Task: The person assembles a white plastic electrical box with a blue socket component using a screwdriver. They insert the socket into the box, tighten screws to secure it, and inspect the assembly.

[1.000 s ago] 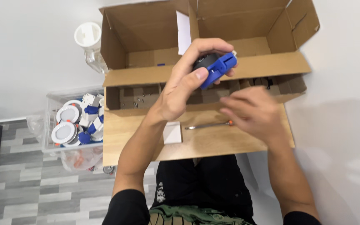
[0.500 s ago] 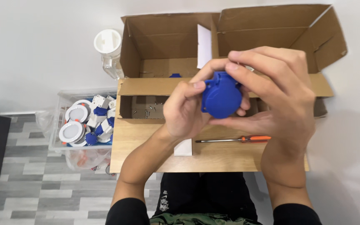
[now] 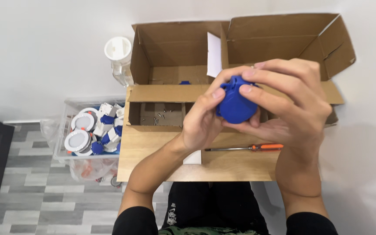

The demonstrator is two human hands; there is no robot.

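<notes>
- I see both hands raised at the centre of the frame, closed together round a blue plastic part point(image 3: 235, 101); it is off the table, held in the air in front of the cardboard box point(image 3: 175, 48).
- The left hand point(image 3: 201, 124) cups the part from the left; its thumb and forefinger press on the upper left edge, curled tight against the plastic.
- The right hand point(image 3: 290, 102) wraps it from the right and above; two fingertips lie across the domed top, the palm backs it from below; both grips are clamped on the part, no gap showing.
- I judge the step to be fitting or checking the part by hand; the fingertips sit at a hinged-looking edge, though I cannot tell whether a lid is there.
- The next move, as I read it, calls for a steady left hold while the right fingers work the top; the screwdriver point(image 3: 244, 148) lies untouched on the wooden table point(image 3: 153, 161) just below the hands.
- At the left of the frame a clear bin point(image 3: 66, 130) holds white and blue pieces; small screws point(image 3: 159, 117) lie in the box's front tray.
</notes>
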